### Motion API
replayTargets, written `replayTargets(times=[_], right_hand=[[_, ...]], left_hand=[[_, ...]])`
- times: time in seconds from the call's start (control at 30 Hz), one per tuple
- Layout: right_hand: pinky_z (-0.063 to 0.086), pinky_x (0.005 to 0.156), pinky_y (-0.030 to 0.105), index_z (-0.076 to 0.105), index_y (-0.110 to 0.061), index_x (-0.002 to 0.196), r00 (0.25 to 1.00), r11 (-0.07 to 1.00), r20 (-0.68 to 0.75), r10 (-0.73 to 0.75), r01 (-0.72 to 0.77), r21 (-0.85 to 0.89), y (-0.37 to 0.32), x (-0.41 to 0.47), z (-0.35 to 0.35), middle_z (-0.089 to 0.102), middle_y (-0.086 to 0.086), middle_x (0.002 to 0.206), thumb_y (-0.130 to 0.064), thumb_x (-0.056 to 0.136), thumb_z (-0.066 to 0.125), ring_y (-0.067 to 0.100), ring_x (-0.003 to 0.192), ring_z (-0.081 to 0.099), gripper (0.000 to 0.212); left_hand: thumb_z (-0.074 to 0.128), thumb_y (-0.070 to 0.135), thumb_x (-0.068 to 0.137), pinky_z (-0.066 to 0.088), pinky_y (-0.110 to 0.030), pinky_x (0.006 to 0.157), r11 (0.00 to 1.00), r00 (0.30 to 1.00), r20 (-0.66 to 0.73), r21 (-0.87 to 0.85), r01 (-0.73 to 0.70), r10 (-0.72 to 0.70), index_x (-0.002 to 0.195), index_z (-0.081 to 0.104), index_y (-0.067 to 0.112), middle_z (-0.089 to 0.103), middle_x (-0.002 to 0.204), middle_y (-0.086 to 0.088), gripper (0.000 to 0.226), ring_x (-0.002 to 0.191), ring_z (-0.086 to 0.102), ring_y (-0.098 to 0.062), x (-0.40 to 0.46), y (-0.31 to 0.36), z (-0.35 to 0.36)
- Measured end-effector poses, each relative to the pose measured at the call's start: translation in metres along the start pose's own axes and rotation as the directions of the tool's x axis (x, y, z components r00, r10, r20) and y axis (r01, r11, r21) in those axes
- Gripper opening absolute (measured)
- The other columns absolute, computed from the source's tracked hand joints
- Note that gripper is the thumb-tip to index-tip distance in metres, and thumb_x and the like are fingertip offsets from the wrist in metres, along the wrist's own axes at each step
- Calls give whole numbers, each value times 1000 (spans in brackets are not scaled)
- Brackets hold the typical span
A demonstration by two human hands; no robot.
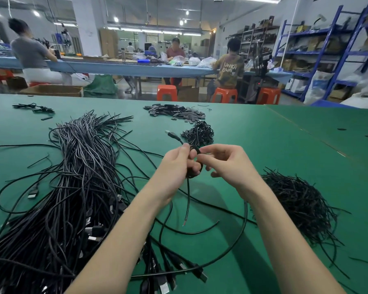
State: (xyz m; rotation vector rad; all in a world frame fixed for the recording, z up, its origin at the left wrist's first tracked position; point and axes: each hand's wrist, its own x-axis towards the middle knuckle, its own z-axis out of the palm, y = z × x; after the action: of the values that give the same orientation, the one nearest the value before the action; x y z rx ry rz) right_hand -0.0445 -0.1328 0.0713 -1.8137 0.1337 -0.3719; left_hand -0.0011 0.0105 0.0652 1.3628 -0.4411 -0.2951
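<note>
A thick bundle of black USB cables (72,177) is spread over the left part of the green desk (285,145), w/ plugs lying toward the near edge. Right of it, above the desk's middle, the left hand (176,166) is clenched round a small coiled cable (194,164): the fingers are wrapped over the loops and the thumb is pressed along the top. The USB plug (172,134) sticks up and away from that fist. The free tail (187,204) hangs down toward the desk and ends in bared wire tips.

The coil's upper edge is pinched by thumb and forefinger of the right hand (227,164), the other fingers being curled under. Whether a tie is also held there cannot be told.

Further right a loose pile of black twist ties (297,200) is heaped, close to the right forearm.

Handling, as judged: the cable is light, thin and springy, so the loops are likely to open as soon as the grip is eased. It is best held across all loops at once, as is done by the left hand, not by the plug or tail. The jacket looks smooth, so some slip is probable. The bared ends are the fragile part and should not be bent or pulled.
</note>
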Motion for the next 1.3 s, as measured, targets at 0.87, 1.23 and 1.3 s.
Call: replayTargets(times=[0.87, 1.23, 1.3], right_hand=[[49, 57, 18, 82, -14, 82, 991, 997, -131, 15, -4, 83, -2, -2, 5, 71, -3, 66, -19, 81, 84, 9, 54, 57, 6], [57, 66, 20, 79, -2, 93, 990, 962, 0, 143, -139, 234, 5, 1, -2, 68, 5, 69, -18, 87, 79, 10, 50, 55, 17], [56, 65, 20, 80, -4, 91, 991, 968, 18, 130, -130, 215, 5, 0, -2, 66, 6, 71, -20, 88, 78, 10, 50, 52, 16]], left_hand=[[35, 17, 104, 38, -15, 57, 731, 973, 178, 643, -228, 148, 118, 45, 15, 57, 79, 7, 17, 62, 51, -5, -7, -21, 8], [30, 26, 107, 35, -24, 50, 727, 968, 65, 648, -225, 242, 87, 33, 25, 54, 67, 1, 21, 50, 45, -10, -6, -28, 14], [28, 28, 107, 36, -34, 52, 674, 965, 89, 700, -237, 247, 89, 35, 25, 56, 68, -2, 20, 51, 46, -17, -7, -27, 11]])
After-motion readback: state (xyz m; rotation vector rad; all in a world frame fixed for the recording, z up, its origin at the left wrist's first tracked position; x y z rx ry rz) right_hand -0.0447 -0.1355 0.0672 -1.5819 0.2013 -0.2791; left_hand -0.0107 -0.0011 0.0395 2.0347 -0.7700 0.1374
